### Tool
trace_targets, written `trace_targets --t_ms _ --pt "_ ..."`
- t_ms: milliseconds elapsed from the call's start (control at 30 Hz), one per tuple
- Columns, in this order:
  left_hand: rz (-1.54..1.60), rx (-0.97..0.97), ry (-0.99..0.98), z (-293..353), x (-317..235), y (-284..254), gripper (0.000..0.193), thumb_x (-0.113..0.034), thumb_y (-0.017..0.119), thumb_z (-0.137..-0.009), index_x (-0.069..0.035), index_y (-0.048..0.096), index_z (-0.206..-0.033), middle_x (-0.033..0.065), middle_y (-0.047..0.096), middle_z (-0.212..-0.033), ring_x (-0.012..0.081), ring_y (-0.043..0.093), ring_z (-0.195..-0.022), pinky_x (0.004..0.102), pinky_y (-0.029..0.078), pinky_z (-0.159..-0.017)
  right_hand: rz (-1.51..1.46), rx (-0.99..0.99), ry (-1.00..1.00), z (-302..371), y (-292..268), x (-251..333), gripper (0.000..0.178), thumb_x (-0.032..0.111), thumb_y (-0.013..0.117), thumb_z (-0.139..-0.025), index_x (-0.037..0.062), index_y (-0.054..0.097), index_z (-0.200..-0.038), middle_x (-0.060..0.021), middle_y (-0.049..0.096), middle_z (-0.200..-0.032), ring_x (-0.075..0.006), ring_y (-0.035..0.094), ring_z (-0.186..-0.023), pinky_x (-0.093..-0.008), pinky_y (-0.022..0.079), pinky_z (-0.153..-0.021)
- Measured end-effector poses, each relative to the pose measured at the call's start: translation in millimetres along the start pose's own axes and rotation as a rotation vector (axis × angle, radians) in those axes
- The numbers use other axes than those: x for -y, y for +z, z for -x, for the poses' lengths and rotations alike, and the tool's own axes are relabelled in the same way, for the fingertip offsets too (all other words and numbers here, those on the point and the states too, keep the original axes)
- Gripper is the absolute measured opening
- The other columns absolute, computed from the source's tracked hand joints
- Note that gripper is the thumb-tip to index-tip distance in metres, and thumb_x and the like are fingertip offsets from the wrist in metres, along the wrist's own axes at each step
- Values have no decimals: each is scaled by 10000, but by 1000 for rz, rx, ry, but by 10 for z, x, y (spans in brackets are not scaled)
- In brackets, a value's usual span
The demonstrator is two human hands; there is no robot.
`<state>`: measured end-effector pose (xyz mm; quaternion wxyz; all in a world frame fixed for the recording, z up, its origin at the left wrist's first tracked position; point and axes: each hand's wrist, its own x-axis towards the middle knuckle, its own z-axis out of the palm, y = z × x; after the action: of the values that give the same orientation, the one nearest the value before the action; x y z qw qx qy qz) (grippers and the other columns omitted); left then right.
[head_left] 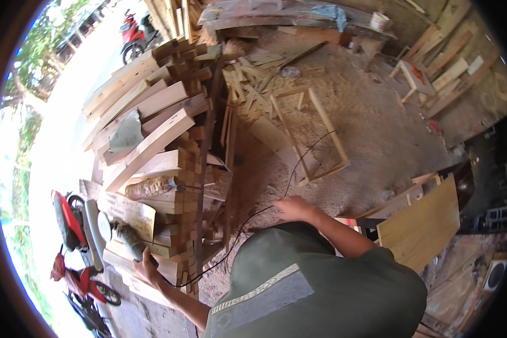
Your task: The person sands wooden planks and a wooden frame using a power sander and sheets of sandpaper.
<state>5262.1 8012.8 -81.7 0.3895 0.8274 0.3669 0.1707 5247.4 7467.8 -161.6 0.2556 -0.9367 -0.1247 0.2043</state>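
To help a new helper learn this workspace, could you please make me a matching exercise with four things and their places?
Things:
1. power tool
2. black cable
3. wooden frame
4. blue cloth

Places:
A. on the sawdust-strewn floor
B. draped at the edge of the bench
C. gripped by the left hand
D. running through the right hand

Right pairs: 1-C, 2-D, 3-A, 4-B.
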Motion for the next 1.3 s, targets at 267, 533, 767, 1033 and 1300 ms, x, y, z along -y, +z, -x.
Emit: trace_targets --t_ms 267,533,767,1033,1300 --pt "-470 -128 -62 158 -259 74 839 -533 775 -731 139 617 -1208 315 694 -1088 427 674 -1020 459 502 -944 17 205 283 203 669 -1831 439 419 708 -834 98 707 -1134 -193 719 -1079 -385 682 -1032 -480 545 -878" --pt "-76 32 -82 205 -136 48 1001 -376 842 -793 146 336 -1481 267 600 -1259 304 644 -1056 380 551 -862 -305 47 444 184 1118 -2604 414 385 751 -778 46 731 -1014 -195 727 -1007 -370 707 -919 -453 559 -792" --pt "-94 -145 -38 321 -214 -1 1129 -428 884 -769 124 256 -1528 295 545 -1354 288 623 -1123 389 556 -907 -710 35 681 505 1424 -2989 430 374 773 -777 11 744 -1006 -218 725 -898 -348 712 -718 -430 572 -690" --pt "-638 -835 750 1010 -1002 556 649 -534 604 -914 53 555 -1188 229 590 -1326 386 514 -1294 517 415 -1083 -802 -201 758 967 1313 -3437 482 426 729 -830 -31 745 -980 -181 719 -780 -261 675 -589 -411 550 -525" --pt "-195 119 1310 2900 -2176 2262 204 -209 595 -884 -41 620 -771 169 658 -1229 383 527 -1287 540 415 -1074 -710 -97 986 727 1400 -3974 541 434 762 -746 -18 753 -1042 -277 716 -1068 -384 717 -1017 -446 579 -869"
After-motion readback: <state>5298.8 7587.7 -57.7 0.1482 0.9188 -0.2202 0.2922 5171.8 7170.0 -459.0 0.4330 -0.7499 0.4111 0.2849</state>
